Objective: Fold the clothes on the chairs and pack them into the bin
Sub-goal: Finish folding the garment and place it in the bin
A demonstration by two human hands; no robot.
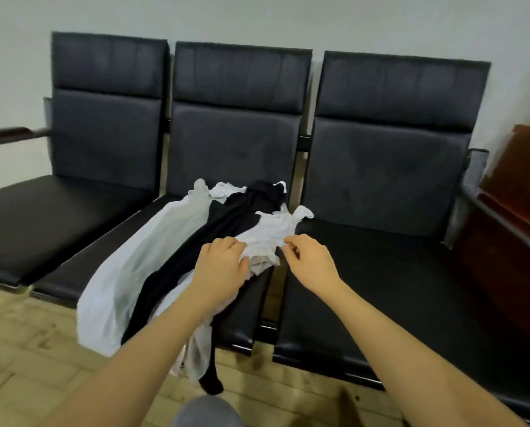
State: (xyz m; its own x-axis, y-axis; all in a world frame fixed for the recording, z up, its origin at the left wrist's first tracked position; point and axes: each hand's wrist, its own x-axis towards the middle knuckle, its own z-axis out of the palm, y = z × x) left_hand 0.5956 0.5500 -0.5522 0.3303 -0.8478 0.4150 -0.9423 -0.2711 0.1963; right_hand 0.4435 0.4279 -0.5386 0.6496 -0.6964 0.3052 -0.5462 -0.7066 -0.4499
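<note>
A heap of clothes lies on the middle chair (226,140) of three joined black chairs. It holds a pale grey-white garment (140,260), a black garment (226,223) and a white garment (269,229); some of them hang over the seat's front edge. My left hand (222,268) grips a bunched part of the white garment, fingers over it and thumb beneath. My right hand (309,260) has its fingertips curled at that garment's right edge, and whether they pinch the cloth is unclear. No bin is in view.
The left chair (72,211) and right chair (396,272) carry no clothes. A reddish-brown wooden cabinet (522,217) stands close on the right. A wooden armrest (5,135) juts out at far left. Light wood floor (26,349) lies below, with a grey rounded shape (208,411) at the bottom edge.
</note>
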